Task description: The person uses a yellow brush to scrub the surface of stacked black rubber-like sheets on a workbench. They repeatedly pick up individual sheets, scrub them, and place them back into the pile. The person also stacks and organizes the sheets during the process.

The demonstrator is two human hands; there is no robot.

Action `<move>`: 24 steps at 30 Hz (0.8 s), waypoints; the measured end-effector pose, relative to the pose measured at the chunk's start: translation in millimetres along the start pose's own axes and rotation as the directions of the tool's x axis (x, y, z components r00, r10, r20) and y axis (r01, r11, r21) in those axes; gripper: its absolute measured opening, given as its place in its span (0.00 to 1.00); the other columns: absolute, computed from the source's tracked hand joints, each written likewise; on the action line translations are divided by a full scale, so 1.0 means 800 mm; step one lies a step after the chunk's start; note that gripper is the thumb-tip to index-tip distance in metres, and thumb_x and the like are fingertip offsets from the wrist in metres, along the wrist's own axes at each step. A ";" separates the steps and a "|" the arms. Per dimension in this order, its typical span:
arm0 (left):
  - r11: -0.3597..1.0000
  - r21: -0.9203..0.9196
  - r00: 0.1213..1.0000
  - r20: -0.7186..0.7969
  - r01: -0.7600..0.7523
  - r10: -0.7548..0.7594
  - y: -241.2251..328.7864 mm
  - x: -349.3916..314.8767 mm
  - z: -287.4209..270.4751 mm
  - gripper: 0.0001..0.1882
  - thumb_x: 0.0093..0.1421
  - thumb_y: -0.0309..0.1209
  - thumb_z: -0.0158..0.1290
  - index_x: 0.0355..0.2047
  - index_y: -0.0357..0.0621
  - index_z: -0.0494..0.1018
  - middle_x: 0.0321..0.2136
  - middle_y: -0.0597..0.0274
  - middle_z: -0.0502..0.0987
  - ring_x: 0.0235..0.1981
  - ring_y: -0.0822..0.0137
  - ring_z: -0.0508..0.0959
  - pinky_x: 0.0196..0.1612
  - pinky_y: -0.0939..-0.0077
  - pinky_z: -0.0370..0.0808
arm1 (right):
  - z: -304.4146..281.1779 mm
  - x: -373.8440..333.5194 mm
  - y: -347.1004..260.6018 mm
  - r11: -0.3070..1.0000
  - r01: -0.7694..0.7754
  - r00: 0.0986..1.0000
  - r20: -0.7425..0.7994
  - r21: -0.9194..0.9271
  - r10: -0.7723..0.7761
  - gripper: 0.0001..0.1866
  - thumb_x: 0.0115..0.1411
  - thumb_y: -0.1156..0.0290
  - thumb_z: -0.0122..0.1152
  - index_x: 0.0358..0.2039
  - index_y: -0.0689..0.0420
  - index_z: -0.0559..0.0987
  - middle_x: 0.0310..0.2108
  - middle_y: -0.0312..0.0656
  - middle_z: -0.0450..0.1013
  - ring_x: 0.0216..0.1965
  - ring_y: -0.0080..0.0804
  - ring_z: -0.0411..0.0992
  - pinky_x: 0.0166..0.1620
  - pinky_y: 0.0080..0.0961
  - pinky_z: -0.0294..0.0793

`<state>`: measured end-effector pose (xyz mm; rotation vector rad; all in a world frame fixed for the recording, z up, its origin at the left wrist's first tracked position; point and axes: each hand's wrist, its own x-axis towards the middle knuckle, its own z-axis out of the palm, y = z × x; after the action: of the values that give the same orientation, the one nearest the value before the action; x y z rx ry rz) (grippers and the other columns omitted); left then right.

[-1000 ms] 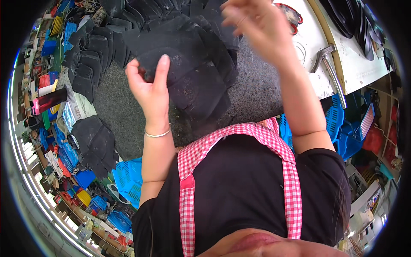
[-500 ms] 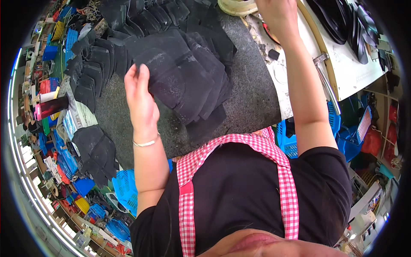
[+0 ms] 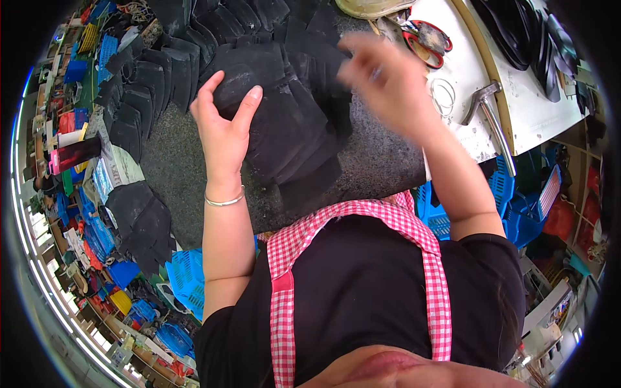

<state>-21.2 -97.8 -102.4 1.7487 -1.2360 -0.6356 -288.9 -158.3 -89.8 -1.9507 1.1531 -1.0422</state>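
A stack of flat black sheet pieces (image 3: 294, 129) lies fanned out on the dark, gritty work surface in front of me. My left hand (image 3: 223, 132) is at the left edge of this stack, thumb and fingers spread apart, with nothing visible between them. Whether its fingertips touch the top piece, I cannot tell. To the right of the stack, my right hand (image 3: 391, 87) is over the work surface, its fingers smeared by motion. Anything it may hold is too blurred to make out.
More black pieces (image 3: 152, 81) stand in overlapping rows at the back left. Scissors with red-and-black handles (image 3: 427, 44), a pale round container (image 3: 372, 6), thin pale rings (image 3: 442, 97) and a metal hammer (image 3: 495, 119) lie to the right. Blue baskets (image 3: 187, 281) are below the surface.
My right hand has come from the far right down and left toward the stack, uncovering the scissors. My left thumb has spread away from its fingers, over the stack's edge.
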 end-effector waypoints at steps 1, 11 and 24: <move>0.991 0.127 0.998 -0.052 -0.038 0.045 0.012 -0.008 0.002 0.36 0.56 0.37 0.71 0.61 0.36 0.68 0.53 0.44 0.72 0.60 0.54 0.71 0.65 0.61 0.65 | -0.014 0.029 0.034 0.963 0.035 0.987 -0.140 -0.268 -0.075 0.13 0.61 0.71 0.70 0.46 0.55 0.82 0.32 0.39 0.80 0.31 0.27 0.78 0.35 0.24 0.77; 0.990 -0.120 0.985 -0.165 -0.070 0.050 0.004 -0.015 0.013 0.28 0.58 0.36 0.70 0.51 0.38 0.70 0.50 0.50 0.73 0.55 0.60 0.72 0.62 0.65 0.67 | -0.074 0.160 0.074 0.925 -0.062 0.955 -0.291 -0.374 -0.054 0.15 0.59 0.70 0.66 0.44 0.65 0.79 0.32 0.54 0.81 0.36 0.47 0.81 0.41 0.39 0.78; 0.940 -0.341 0.978 -0.194 0.005 -0.076 -0.009 -0.018 0.010 0.23 0.57 0.30 0.71 0.46 0.36 0.71 0.45 0.57 0.72 0.48 0.67 0.72 0.56 0.72 0.69 | -0.054 0.135 0.080 0.891 0.043 0.970 -0.195 -0.452 -0.145 0.09 0.60 0.75 0.60 0.38 0.64 0.82 0.27 0.54 0.80 0.30 0.47 0.81 0.35 0.38 0.77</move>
<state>-29.5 -86.9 -113.8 1.5100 -0.8907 -0.6329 -319.2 -287.7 -87.5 -2.3045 1.5453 -1.1476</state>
